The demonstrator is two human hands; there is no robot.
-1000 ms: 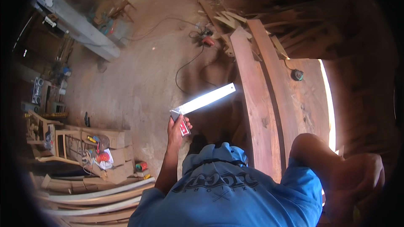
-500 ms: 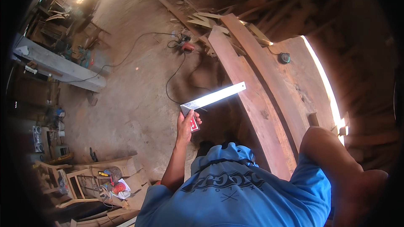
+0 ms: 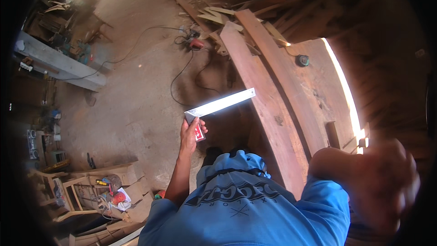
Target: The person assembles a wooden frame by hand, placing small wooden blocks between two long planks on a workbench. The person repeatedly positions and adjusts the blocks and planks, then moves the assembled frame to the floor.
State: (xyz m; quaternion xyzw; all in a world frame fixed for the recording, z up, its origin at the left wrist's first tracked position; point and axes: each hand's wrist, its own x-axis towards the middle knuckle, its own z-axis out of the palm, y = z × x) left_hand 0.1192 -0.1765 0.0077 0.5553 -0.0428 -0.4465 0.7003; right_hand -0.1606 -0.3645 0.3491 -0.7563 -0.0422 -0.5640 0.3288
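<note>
Head view: a metal try square (image 3: pixel 223 103) is held by its handle in the left hand (image 3: pixel 193 130), fingers wrapped around the grip, in front of the blue shirt (image 3: pixel 255 209). The bright blade is angled out to the right, its tip seen against the edge of a reddish plank (image 3: pixel 268 109); whether the wood is touched cannot be told. The right hand (image 3: pixel 392 177) is seen at the right rim, badly blurred, and whether anything is grasped by it cannot be told. Alongside the reddish plank a second plank (image 3: pixel 275 64) is laid, and a round dark-green case (image 3: pixel 302 60) is set on the wide board (image 3: pixel 327 82) beyond. On the floor (image 3: pixel 132 109), near the far ends of the planks, a red tool (image 3: pixel 197 43) is seen, with a black cable (image 3: pixel 171 83) looped nearby
</note>
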